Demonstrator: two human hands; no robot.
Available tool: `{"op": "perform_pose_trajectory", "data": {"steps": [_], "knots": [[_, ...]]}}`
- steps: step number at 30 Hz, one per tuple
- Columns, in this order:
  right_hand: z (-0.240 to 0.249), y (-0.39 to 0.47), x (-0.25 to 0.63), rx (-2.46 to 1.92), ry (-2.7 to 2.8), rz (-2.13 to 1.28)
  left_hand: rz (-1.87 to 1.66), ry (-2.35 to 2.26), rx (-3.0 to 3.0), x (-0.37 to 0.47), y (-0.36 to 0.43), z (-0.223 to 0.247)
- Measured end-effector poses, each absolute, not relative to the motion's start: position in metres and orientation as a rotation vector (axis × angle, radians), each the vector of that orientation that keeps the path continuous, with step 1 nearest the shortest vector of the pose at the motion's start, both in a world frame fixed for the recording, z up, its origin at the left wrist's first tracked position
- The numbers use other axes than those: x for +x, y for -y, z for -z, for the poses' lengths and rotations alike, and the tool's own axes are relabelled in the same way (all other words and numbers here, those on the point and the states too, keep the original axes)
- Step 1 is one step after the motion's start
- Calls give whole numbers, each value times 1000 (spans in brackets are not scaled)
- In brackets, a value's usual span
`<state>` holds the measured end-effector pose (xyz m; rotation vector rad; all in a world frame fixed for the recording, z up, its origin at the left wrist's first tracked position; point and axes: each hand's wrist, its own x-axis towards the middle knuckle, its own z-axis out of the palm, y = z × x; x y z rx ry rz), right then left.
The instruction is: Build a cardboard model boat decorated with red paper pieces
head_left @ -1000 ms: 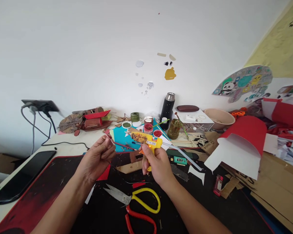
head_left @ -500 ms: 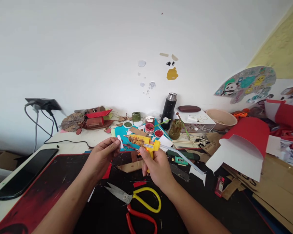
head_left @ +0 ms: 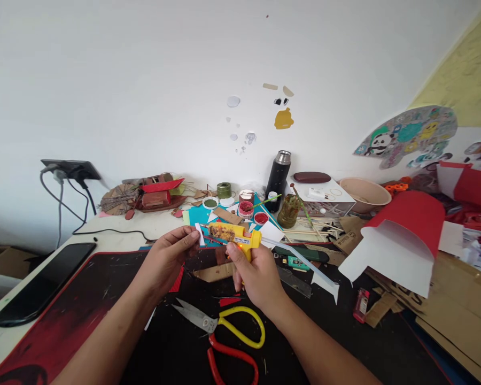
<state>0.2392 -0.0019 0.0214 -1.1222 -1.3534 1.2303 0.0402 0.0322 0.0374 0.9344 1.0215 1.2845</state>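
My right hand (head_left: 256,272) is closed around the handle of a yellow hot glue gun (head_left: 246,240), its barrel crusted with brown residue and a small orange light glowing on it. A long translucent glue stick (head_left: 288,248) trails from its back end. Between the thumb and fingers of my left hand (head_left: 176,246) is a small strip of white paper (head_left: 200,235). The gun's nozzle points left, right by the paper; I cannot tell whether they touch. Below my hands lie scissors (head_left: 208,323) with one yellow and one red handle, blades apart.
Paint jars (head_left: 246,208), a black thermos (head_left: 278,174) and a jar of murky liquid (head_left: 288,211) stand at the back. A red and white paper shape (head_left: 404,230) and cardboard (head_left: 460,289) lie right. At left are a phone (head_left: 44,283) and a power strip (head_left: 70,170).
The glue gun has shifted slightly left, bringing its nozzle closer to the white paper strip. My left hand has stayed nearly in place. The view has tilted slightly.
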Motion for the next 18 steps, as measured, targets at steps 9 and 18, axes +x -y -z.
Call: {"op": "perform_pose_trajectory", "data": {"steps": [9, 18], "knots": [[-22, 3, 239, -1130, 1358, -1223, -1274, -1054, 964, 40, -30, -39], [-23, 3, 239, -1145, 1367, -1209, -1272, -1071, 967, 40, -31, -37]]}}
